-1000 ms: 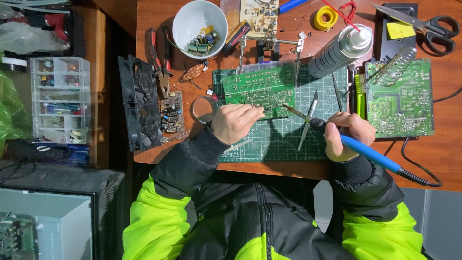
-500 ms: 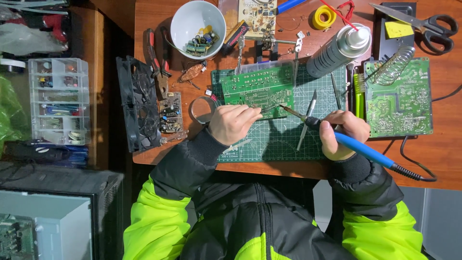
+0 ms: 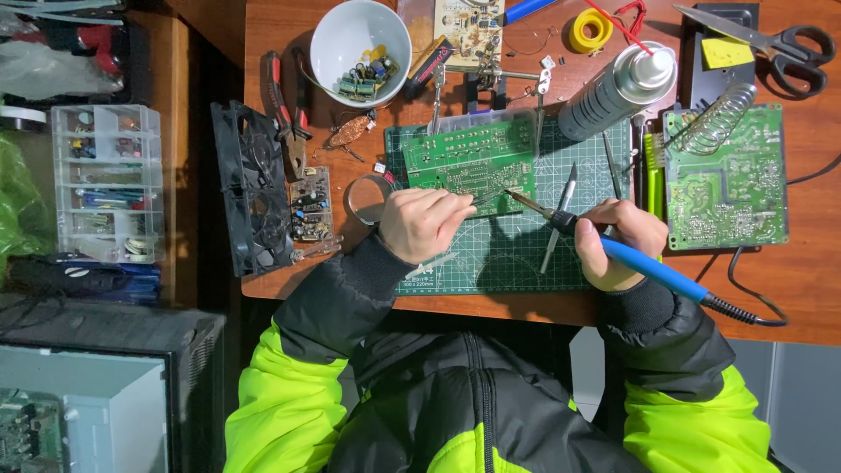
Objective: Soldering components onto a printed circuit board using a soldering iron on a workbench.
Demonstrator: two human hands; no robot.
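green circuit board (image 3: pixel 469 162) flat on cutting mat (image 3: pixel 526 254), worktop centre | left hand (image 3: pixel 422 223) at board's near edge, grip curled, contents hidden | right hand (image 3: pixel 618 241) grip closed on blue soldering iron (image 3: pixel 648 267), tip at board's near edge | soldering appears midway

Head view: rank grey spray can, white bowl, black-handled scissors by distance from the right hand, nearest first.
Measured from the right hand, which holds the blue-handled soldering iron:
1. Grey spray can, just above it.
2. Black-handled scissors, top right corner.
3. White bowl of components, top left, across the green cutting mat.
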